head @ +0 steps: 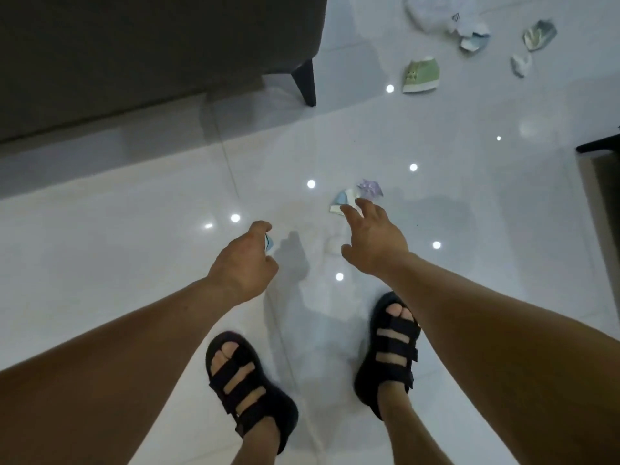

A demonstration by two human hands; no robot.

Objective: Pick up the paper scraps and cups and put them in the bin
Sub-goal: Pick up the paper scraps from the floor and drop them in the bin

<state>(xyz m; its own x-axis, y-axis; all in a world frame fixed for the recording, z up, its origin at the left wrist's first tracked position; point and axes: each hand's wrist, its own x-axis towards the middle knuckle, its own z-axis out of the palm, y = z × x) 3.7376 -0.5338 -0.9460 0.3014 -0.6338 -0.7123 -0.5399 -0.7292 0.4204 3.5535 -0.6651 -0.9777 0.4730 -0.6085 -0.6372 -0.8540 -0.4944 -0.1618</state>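
Scraps are lying on the white floor (134,246) in two groups, and we are counting them from above. Near us we are seeing two: a blue scrap (343,200) and a purple scrap (370,188), lying just beside each other. A third, the small scrap (270,242), is off the floor: our left hand (243,263) is holding it, fingers curled round it so that only a blue corner is showing.

Our right hand (372,239) is reaching over the blue scrap with its fingers (349,213) spread wide and holding nothing. One fingertip is sitting at that scrap's edge, and we cannot tell whether it is touching.

Well apart, at the top right, we are counting five more pieces. One is a flattened green cup (422,74), lying nearest to us. Beyond it are a white heap (429,11), a torn scrap (474,36), a pale crushed piece (540,35) that may be a second cup, and a little white scrap (520,64).

We are standing in two black sandals (250,380), both below our hands. One dark sofa (151,45) is filling the top left, with one leg (305,83) showing, between us and the green cup.
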